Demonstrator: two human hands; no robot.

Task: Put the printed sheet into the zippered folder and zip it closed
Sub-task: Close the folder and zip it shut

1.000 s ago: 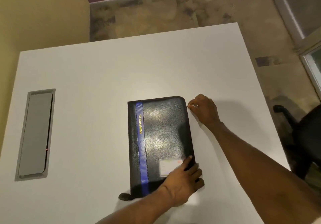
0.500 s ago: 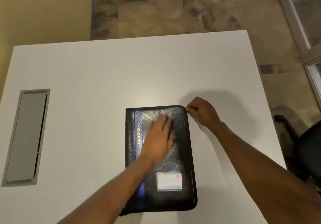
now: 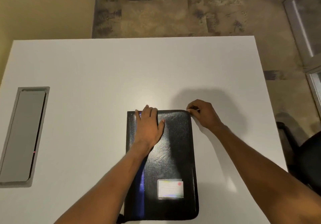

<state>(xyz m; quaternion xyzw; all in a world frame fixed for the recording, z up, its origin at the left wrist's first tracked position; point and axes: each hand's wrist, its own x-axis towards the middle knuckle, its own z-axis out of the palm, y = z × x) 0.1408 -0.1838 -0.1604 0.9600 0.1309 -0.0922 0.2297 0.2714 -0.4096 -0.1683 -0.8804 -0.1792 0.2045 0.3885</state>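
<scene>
A black zippered folder [image 3: 173, 154] with a blue stripe and a small card window lies closed on the white table [image 3: 86, 84], long side running away from me. My left hand [image 3: 149, 124] rests flat, fingers spread, on the folder's far left corner. My right hand [image 3: 203, 114] is pinched on the zipper pull [image 3: 195, 110] at the folder's far right corner. The printed sheet is not visible anywhere.
A grey cable hatch [image 3: 24, 137] is set into the table at the left. A black office chair [image 3: 309, 156] stands off the table's right edge. Patterned floor lies beyond the far edge, with a yellow wall to the left.
My left hand has moved from the folder's near right corner up across the cover to its far left corner. My right hand has stayed at the far right corner.
</scene>
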